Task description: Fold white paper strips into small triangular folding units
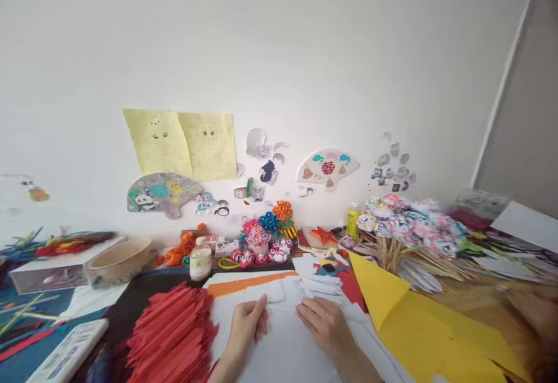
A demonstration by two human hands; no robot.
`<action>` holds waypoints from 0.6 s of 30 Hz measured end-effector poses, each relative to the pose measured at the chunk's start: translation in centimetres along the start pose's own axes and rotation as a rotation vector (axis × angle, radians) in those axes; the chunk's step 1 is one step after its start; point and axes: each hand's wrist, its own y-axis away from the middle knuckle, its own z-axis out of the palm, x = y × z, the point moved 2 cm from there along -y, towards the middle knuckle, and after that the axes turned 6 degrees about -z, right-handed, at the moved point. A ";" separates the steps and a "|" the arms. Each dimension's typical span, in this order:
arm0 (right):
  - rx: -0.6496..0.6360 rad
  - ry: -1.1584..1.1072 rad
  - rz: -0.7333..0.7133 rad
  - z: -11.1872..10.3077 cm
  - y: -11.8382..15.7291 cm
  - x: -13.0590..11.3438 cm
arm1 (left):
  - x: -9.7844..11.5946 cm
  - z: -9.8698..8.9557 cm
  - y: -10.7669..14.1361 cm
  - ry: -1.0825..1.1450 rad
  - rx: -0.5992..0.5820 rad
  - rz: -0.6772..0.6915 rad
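My left hand (pixel 247 326) is over white paper (pixel 283 348) at the front of the table. Its fingers are curled in and its thumb points up. My right hand (pixel 325 324) is opposite, fingers bent and pressed together, with the tips at the white paper. A gap separates the two hands. I cannot make out what either hand pinches, since white lies on white there. Small white paper pieces (pixel 321 287) lie just beyond my right hand. A pile of red paper strips (pixel 174 336) is left of my left hand, and an orange sheet (pixel 250 284) shows behind it.
Yellow paper (pixel 429 330) spreads at the right. Behind it stand paper flowers on sticks (pixel 405 226). A glue bottle (pixel 200 261), beaded flowers (pixel 257 235) and a yellow bottle (pixel 352 222) line the wall. A round bowl (pixel 117 261) and a white power strip (pixel 70 354) are at the left.
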 end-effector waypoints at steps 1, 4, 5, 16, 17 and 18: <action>0.024 0.018 0.027 -0.2 0.1 0.7 | 0.5 -0.5 0.1 -0.074 0.046 0.073; 0.057 0.071 0.149 -1.1 0.8 3.0 | 1.6 -1.7 0.2 -0.353 0.172 0.286; 0.037 0.078 0.237 -1.4 1.2 3.9 | 1.7 -2.1 0.2 -0.477 0.218 0.354; -0.222 0.156 0.560 -2.6 4.2 7.9 | 0.6 -2.8 -0.2 -1.130 0.232 0.572; -0.228 0.155 0.567 -2.5 4.2 7.9 | 0.6 -2.9 -0.2 -1.146 0.223 0.582; -0.230 0.155 0.576 -2.5 4.2 7.9 | 0.5 -3.0 -0.2 -1.164 0.215 0.592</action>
